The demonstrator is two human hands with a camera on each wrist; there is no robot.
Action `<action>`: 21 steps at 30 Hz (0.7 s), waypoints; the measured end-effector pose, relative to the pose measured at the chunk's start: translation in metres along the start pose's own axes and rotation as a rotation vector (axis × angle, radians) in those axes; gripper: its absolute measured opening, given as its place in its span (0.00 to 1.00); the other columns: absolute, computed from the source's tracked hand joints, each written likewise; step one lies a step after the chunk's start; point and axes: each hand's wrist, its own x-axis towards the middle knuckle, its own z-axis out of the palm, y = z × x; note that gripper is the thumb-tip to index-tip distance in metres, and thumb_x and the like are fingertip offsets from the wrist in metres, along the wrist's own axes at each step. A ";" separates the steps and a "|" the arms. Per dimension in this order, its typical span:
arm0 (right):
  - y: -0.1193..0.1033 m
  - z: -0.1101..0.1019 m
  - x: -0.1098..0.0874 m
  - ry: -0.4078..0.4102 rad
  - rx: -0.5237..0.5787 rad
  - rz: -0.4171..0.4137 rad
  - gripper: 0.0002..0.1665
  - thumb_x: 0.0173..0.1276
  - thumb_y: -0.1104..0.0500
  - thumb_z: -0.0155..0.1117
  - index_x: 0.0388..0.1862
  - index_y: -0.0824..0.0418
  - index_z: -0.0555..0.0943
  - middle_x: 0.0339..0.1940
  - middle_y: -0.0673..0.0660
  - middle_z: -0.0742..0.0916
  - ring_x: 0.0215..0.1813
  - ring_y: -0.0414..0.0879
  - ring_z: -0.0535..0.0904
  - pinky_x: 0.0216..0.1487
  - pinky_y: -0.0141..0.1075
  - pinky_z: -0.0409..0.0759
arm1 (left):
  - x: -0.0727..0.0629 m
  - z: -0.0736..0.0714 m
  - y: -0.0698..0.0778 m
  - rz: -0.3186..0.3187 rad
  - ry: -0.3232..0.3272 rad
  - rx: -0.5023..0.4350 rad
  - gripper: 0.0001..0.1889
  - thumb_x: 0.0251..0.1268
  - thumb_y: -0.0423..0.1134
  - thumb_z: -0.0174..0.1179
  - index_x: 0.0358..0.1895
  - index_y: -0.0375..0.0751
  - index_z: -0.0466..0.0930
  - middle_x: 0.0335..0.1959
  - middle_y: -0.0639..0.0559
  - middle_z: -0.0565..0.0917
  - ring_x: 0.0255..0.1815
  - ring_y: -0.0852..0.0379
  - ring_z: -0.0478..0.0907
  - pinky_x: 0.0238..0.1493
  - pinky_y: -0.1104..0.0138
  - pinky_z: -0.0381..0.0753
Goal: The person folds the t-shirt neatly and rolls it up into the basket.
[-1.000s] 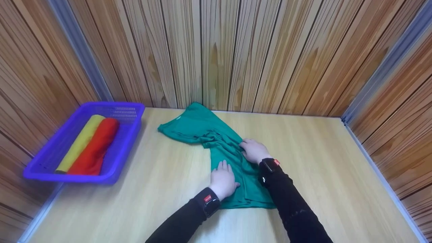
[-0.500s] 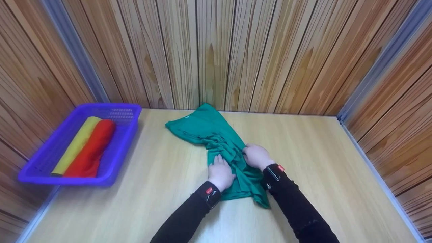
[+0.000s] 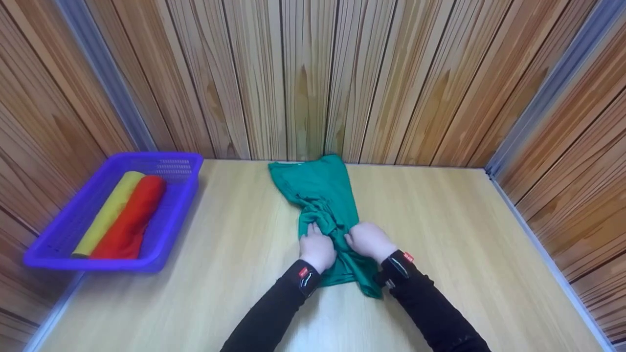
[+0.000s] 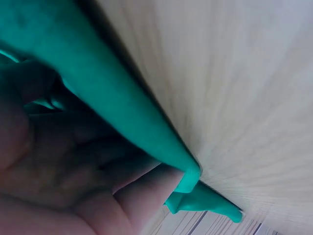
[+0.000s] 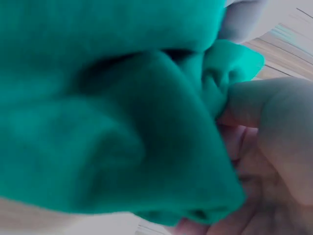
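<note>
At the near side, the pale, finely grained table [image 3: 220, 254] is crossed by black sleeves [image 3: 269, 313]. The near hem of the green cloth [image 3: 327, 210] has been drawn in slightly since half a second ago, with its right corner trailing nearest. Midway up the table, the left hand [image 3: 318, 248] is laid on the cloth with fingers nearly straight, their tips partly lost in the folds. The right hand [image 3: 370, 239] is curled at the cloth's right edge, soft fabric being pinched between thumb and fingers. Between the hands, the cloth is bunched into tight, twisted creases. Beyond them, its flatter, broader far end, earlier slanted off to the left, has been swung to the right. At the left, a purple basket [image 3: 93, 264], its wall pierced with small slots, is unchanged; a smooth yellow roll [image 3: 110, 212] and a rumpled red roll [image 3: 132, 217] are held side by side in it. At the far side, a wood-patterned wall [image 3: 308, 73] is streaked with dark grain.
</note>
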 end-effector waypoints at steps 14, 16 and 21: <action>0.000 -0.003 -0.003 -0.083 0.127 0.068 0.27 0.75 0.54 0.57 0.13 0.55 0.67 0.13 0.48 0.66 0.20 0.45 0.66 0.26 0.40 0.68 | -0.006 -0.002 -0.010 0.020 0.008 -0.046 0.28 0.70 0.54 0.52 0.60 0.33 0.79 0.72 0.34 0.65 0.74 0.40 0.59 0.64 0.49 0.70; 0.001 -0.003 -0.001 -0.079 0.133 0.069 0.27 0.75 0.54 0.57 0.13 0.55 0.67 0.13 0.48 0.66 0.19 0.45 0.66 0.26 0.40 0.68 | -0.004 -0.003 -0.012 0.016 0.006 -0.051 0.29 0.70 0.54 0.52 0.60 0.32 0.79 0.72 0.34 0.65 0.74 0.40 0.59 0.63 0.49 0.70; 0.002 -0.002 0.005 -0.062 0.159 0.079 0.26 0.75 0.54 0.57 0.14 0.56 0.69 0.14 0.48 0.68 0.21 0.45 0.67 0.28 0.41 0.69 | 0.001 -0.004 -0.019 -0.015 -0.003 -0.074 0.30 0.71 0.54 0.52 0.62 0.31 0.76 0.73 0.34 0.64 0.75 0.40 0.58 0.63 0.49 0.71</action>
